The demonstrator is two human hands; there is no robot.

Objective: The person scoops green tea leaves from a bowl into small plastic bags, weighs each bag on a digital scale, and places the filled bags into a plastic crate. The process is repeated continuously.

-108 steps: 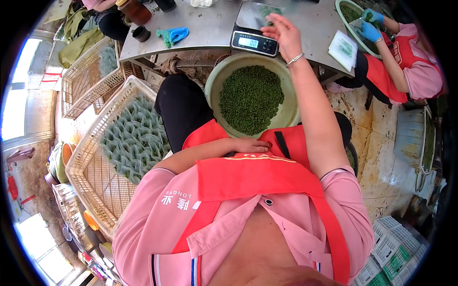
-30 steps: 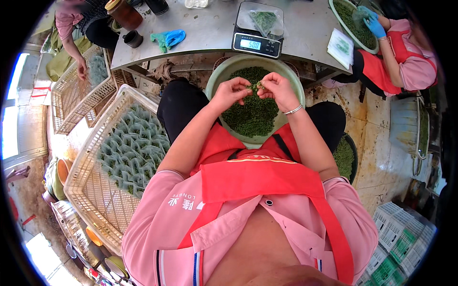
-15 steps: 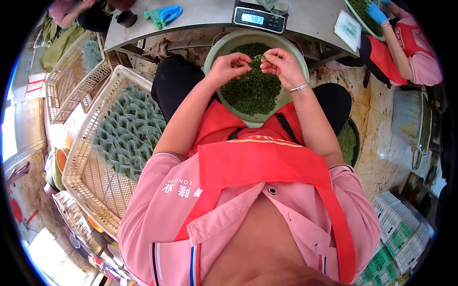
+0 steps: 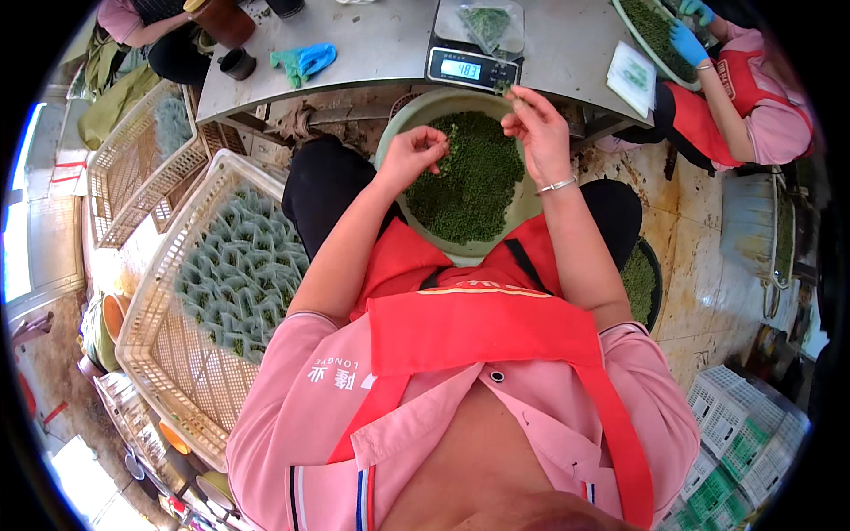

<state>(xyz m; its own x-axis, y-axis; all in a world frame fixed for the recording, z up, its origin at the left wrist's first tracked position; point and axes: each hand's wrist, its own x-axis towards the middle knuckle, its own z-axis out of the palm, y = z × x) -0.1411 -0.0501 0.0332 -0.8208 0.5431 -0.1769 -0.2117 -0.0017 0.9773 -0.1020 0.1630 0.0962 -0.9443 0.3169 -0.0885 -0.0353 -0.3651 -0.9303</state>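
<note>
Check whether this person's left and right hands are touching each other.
Apart. The head view shows it: the left hand and right hand are separated by a clear gap, with green bits in the bowl visible between them.

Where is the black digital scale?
At the head view's top, just right of centre, the scale sits on the grey metal table, beyond the round pale-green basin.

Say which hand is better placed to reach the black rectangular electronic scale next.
Probably the right hand: it is near the scale, pinching a small green clump. The left hand is farther, over the round pale-green basin.
</note>
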